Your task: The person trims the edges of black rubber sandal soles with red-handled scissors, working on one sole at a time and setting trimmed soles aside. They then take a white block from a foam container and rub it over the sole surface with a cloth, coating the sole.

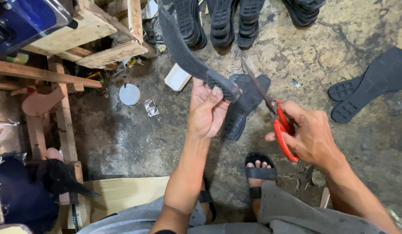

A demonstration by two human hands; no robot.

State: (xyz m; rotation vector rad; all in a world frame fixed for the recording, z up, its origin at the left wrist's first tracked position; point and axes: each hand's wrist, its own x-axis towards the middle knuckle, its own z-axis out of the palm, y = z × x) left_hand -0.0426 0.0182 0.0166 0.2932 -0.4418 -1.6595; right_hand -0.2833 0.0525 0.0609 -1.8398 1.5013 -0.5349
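Observation:
My left hand [206, 112] grips the heel end of a black rubber shoe sole [183, 47], which sticks up and away toward the upper left. My right hand [308, 135] holds red-handled scissors [276, 119], blades slightly apart and pointing up-left toward the sole's heel. Both hands hover over a stained concrete floor. Below them lies another black sole [243, 108] flat on the floor.
Several black soles [222, 21] stand in a row at the top. A pair of soles [370, 84] lies at the right. A wooden frame [79, 39] and clutter fill the left. A white round lid [130, 94] lies nearby. My sandalled foot [259, 171] rests below.

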